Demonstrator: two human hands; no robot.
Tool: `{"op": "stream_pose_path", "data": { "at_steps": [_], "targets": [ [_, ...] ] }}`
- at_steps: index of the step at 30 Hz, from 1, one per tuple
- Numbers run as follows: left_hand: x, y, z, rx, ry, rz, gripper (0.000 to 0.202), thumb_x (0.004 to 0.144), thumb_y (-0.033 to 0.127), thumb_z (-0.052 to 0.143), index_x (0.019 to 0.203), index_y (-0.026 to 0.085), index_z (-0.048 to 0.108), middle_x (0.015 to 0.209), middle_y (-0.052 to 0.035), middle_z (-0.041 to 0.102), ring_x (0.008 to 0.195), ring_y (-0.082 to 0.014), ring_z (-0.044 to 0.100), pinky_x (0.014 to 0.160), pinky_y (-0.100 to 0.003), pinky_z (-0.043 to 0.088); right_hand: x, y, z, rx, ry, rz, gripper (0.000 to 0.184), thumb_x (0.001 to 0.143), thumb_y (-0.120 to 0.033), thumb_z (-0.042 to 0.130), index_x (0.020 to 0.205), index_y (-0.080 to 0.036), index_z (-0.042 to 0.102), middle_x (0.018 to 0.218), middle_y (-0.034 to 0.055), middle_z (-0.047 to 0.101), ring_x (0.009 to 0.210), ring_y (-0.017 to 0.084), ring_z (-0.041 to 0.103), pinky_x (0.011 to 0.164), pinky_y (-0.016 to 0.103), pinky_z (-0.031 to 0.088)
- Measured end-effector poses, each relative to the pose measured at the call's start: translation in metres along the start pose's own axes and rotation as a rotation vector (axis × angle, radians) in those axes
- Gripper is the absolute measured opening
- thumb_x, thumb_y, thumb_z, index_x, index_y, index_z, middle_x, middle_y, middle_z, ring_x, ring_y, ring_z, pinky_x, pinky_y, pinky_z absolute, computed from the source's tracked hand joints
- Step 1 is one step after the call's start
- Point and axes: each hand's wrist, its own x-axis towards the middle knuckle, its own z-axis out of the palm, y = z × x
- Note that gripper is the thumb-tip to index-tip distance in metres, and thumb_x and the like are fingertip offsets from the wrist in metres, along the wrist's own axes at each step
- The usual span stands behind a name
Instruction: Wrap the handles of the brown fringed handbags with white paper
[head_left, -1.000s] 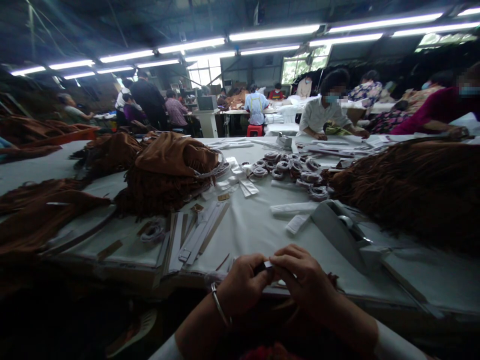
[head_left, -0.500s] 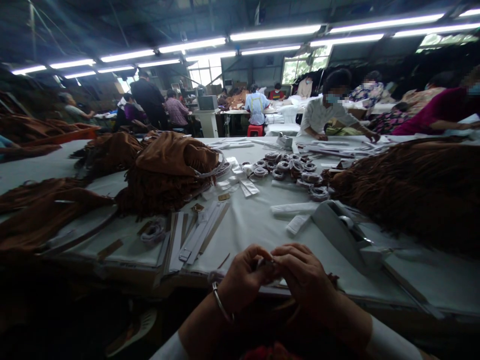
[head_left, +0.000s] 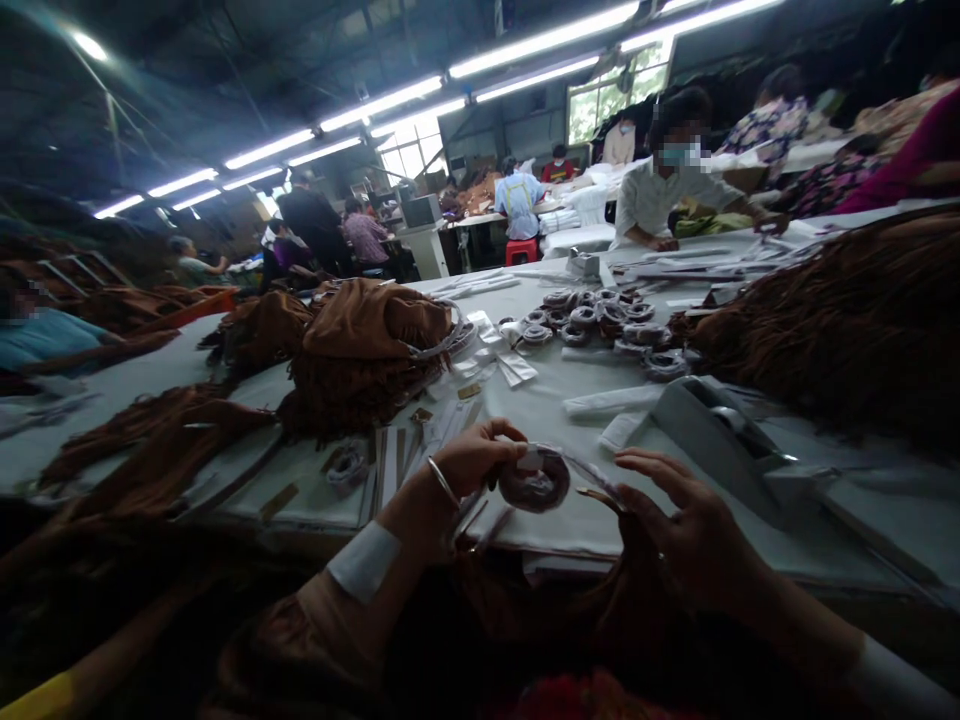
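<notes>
My left hand (head_left: 476, 458) pinches a small ring-shaped coil wrapped in clear plastic (head_left: 536, 485) by its left edge, above the near edge of the table. A plastic-wrapped strip runs from the coil's upper right to my right hand (head_left: 682, 525), whose thumb and fingers close on its end. A metal piece shows beside that thumb. Brown cloth (head_left: 634, 570) hangs below my right hand and drops into shadow over my lap; how it joins the strip I cannot make out. Several similar wrapped coils (head_left: 581, 318) lie heaped farther back.
Brown fringed bags (head_left: 360, 345) are piled at centre left, with a large fringed heap (head_left: 847, 330) at right. A grey tape dispenser (head_left: 712, 440) stands right of my hands. White strips lie on the white table (head_left: 517, 405). A co-worker in white (head_left: 664, 205) works across it.
My hands were together near the table edge; now they are apart and higher, with the coil and strip stretched between them. My view has tilted.
</notes>
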Motion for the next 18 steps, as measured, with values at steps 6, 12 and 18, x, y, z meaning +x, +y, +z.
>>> {"op": "stream_pose_path", "data": {
  "at_steps": [6, 12, 18],
  "targets": [
    [0.003, 0.015, 0.001, 0.071, -0.107, -0.015, 0.044, 0.057, 0.029, 0.091, 0.084, 0.013, 0.062, 0.064, -0.0047, 0.071, 0.056, -0.0201, 0.071, 0.051, -0.026, 0.056, 0.002, 0.008, 0.012, 0.133, -0.224, 0.202, 0.047, 0.088, -0.052, 0.063, 0.121, -0.018, 0.069, 0.121, 0.0138, 0.072, 0.105, 0.031, 0.069, 0.089, 0.045, 0.057],
    [-0.002, 0.016, 0.013, 0.118, 0.005, 0.137, 0.042, 0.057, 0.035, 0.093, 0.080, 0.014, 0.064, 0.057, 0.0009, 0.068, 0.045, -0.0105, 0.061, 0.043, -0.017, 0.046, -0.001, 0.001, 0.014, 0.258, -0.310, 0.240, 0.036, 0.089, -0.040, 0.061, 0.117, -0.018, 0.069, 0.093, 0.0041, 0.076, 0.084, 0.023, 0.069, 0.075, 0.032, 0.056],
    [-0.003, 0.007, 0.024, 0.078, 0.055, 0.202, 0.045, 0.060, 0.040, 0.092, 0.082, 0.015, 0.063, 0.061, 0.0006, 0.069, 0.049, -0.0126, 0.064, 0.047, -0.020, 0.049, -0.005, 0.005, 0.010, 0.401, -0.293, 0.336, 0.039, 0.089, -0.040, 0.065, 0.122, -0.019, 0.066, 0.108, 0.0059, 0.075, 0.097, 0.025, 0.069, 0.085, 0.036, 0.055]
  ]
}}
